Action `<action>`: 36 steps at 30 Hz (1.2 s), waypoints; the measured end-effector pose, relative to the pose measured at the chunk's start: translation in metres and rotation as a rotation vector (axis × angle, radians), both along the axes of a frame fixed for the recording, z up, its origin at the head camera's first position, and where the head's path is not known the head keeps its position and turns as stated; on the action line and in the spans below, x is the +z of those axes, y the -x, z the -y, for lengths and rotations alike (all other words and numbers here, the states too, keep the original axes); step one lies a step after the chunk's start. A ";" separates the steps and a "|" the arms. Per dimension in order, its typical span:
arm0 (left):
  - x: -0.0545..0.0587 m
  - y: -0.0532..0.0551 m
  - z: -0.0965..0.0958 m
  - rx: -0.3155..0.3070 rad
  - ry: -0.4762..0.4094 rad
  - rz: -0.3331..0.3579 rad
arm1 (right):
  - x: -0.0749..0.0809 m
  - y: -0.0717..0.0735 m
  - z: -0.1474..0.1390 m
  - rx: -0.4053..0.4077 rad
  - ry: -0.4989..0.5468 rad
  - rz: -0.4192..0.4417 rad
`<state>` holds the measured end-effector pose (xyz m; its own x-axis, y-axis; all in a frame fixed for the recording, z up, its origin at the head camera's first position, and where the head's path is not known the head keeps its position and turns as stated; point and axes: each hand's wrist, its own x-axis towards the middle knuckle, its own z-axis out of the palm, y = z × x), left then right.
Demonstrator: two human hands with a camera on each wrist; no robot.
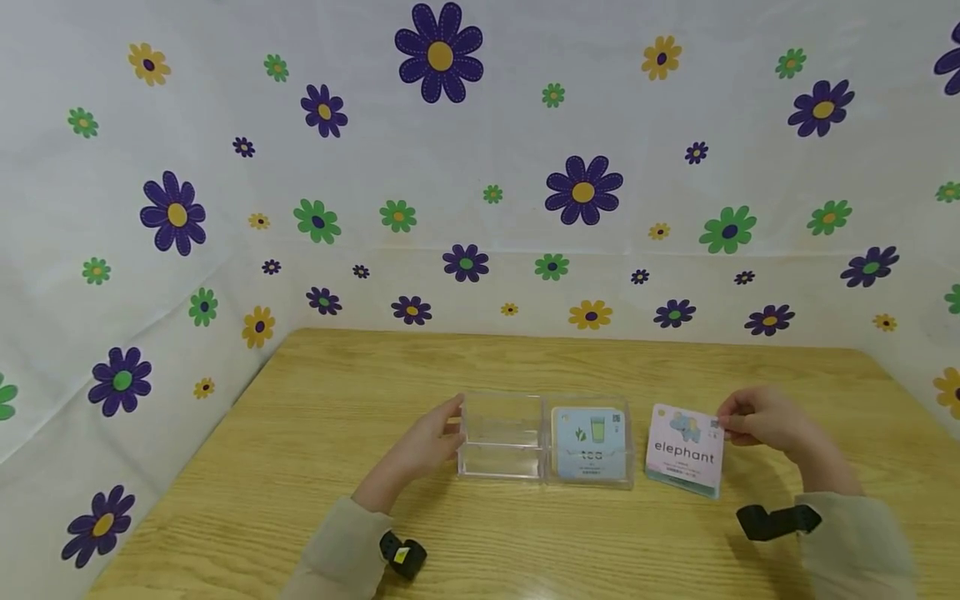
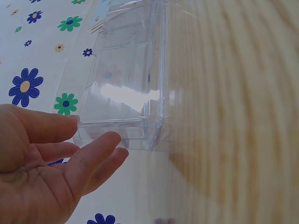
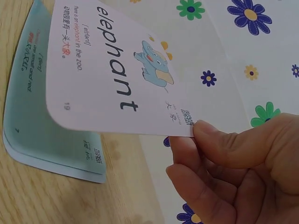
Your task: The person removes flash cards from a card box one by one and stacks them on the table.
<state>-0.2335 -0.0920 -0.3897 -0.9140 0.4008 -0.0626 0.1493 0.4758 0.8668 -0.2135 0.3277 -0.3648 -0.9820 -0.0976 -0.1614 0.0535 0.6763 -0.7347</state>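
A clear plastic box (image 1: 502, 460) with two compartments stands on the table, its left compartment showing no cards. In the right compartment a blue "tea" card (image 1: 588, 442) lies on top. My left hand (image 1: 429, 437) rests its loosely extended fingertips at the box's left end; the left wrist view shows the fingers (image 2: 96, 156) right at that end wall. Between thumb and finger, my right hand (image 1: 765, 421) pinches the corner of a pink "elephant" card (image 3: 117, 70). That card is lifted at a tilt over a green card (image 3: 51, 116) with another beneath it.
The wooden table (image 1: 375, 367) reaches back to a white flower-print cloth (image 1: 495, 150), which also hangs along the sides. Dark wrist devices sit at the left sleeve (image 1: 341, 542) and the right sleeve (image 1: 855, 542).
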 end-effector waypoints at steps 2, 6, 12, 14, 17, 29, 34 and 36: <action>0.001 0.000 0.000 -0.001 -0.004 -0.002 | -0.002 0.001 0.000 0.003 -0.001 0.011; 0.001 0.000 0.000 -0.007 -0.009 -0.004 | -0.004 0.001 0.000 0.000 -0.009 0.036; -0.002 0.000 0.001 -0.010 -0.012 0.000 | -0.008 0.002 0.000 -0.004 -0.013 0.049; -0.001 0.000 0.000 -0.006 -0.006 -0.001 | -0.009 0.002 -0.001 -0.003 -0.011 0.048; -0.001 0.000 0.000 -0.003 0.001 -0.004 | -0.010 0.002 -0.001 -0.006 -0.011 0.051; -0.002 0.001 0.001 0.000 0.000 0.002 | -0.012 0.003 -0.001 0.001 -0.031 0.079; -0.002 0.001 0.000 0.009 -0.005 -0.001 | -0.015 0.004 0.000 -0.004 -0.045 0.074; -0.001 0.001 0.000 0.013 -0.008 0.000 | -0.016 0.005 0.000 -0.013 -0.055 0.083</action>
